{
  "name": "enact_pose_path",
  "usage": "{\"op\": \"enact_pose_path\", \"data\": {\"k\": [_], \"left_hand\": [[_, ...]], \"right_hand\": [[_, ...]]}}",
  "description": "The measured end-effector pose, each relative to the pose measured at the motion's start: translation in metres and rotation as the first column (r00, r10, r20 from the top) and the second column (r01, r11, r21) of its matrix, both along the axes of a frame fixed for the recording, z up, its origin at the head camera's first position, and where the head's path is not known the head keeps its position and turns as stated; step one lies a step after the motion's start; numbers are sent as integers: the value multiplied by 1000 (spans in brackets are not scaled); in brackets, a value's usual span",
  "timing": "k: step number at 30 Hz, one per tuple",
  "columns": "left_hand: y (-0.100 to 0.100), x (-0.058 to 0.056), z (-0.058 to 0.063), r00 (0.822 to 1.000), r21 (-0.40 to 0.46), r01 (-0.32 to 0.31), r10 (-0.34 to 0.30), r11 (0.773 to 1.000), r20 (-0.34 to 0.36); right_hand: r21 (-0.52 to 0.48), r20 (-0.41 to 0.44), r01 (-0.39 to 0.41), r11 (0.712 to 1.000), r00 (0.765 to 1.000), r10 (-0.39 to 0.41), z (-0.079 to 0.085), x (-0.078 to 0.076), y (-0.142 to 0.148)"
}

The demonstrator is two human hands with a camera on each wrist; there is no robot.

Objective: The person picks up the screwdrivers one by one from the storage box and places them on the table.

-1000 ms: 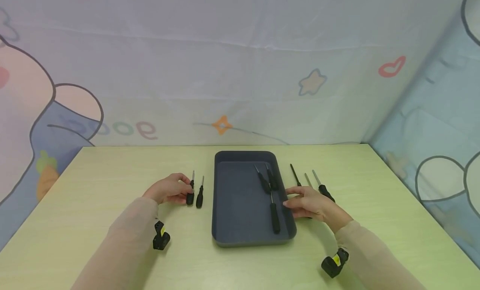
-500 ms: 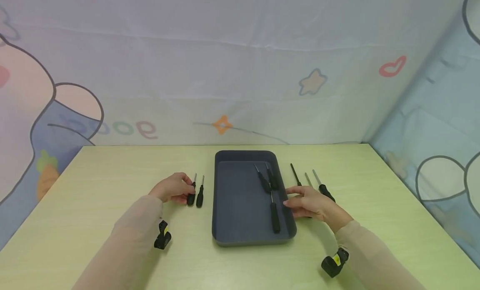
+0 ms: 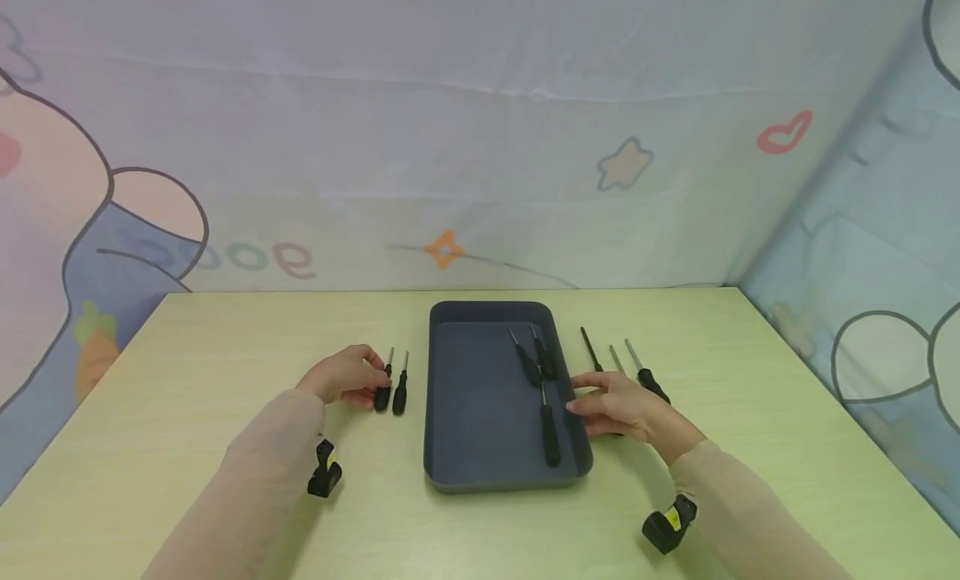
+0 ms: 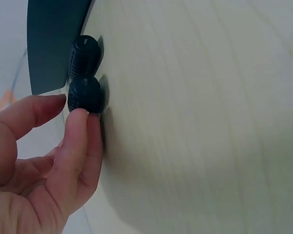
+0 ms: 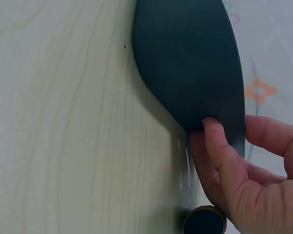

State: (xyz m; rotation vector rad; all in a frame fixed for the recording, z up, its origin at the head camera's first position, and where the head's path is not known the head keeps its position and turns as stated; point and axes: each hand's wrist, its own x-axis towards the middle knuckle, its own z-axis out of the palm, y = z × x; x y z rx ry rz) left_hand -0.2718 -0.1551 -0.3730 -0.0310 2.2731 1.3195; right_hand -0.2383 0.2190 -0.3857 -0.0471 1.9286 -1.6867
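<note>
In the head view, two small black-handled screwdrivers lie on the table left of the dark grey tray (image 3: 465, 480). My left hand (image 3: 347, 377) pinches the handle of the left screwdriver (image 3: 382, 397), its index finger reaching over it. Close beside it lies the second screwdriver (image 3: 400, 395). In the left wrist view the two handle ends (image 4: 85, 92) point at the camera, and the thumb tip meets the nearer one. My right hand (image 3: 618, 405) grips the tray's right wall; in the right wrist view the thumb (image 5: 217, 136) presses the outside and a finger reaches behind the rim.
Three screwdrivers lie inside the tray, including a longer black-handled screwdriver (image 3: 551, 434). Right of the tray, a screwdriver (image 3: 651, 384) lies near two more shafts, their handles partly hidden by my right hand. A patterned cloth wall (image 3: 480, 147) stands behind the table (image 3: 225, 355).
Since a second ago, my left hand and the left screwdriver have shifted slightly right, closer to its neighbour; they look still over the last half second. The right hand and tray hold their place.
</note>
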Motion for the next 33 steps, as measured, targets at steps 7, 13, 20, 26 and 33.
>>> {"op": "enact_pose_path", "data": {"k": [7,13,20,26,33], "left_hand": [[-4,0,9,998,-38,9,-11,999,-55],[-4,-2,16,997,-28,10,-12,1000,-73],[-3,-3,27,994,13,25,-23,1000,-105],[2,-10,31,997,130,3,7,991,-74],[15,-12,37,996,263,-64,76,963,-35]], "right_hand": [[3,-1,3,1000,1000,-3,0,0,-2],[5,-4,4,1000,1000,-4,1,0,-1],[-5,-7,-11,1000,1000,11,2,1,-1],[-5,-10,-22,1000,1000,22,4,3,-2],[-4,-9,-23,1000,1000,23,3,2,-2]]}}
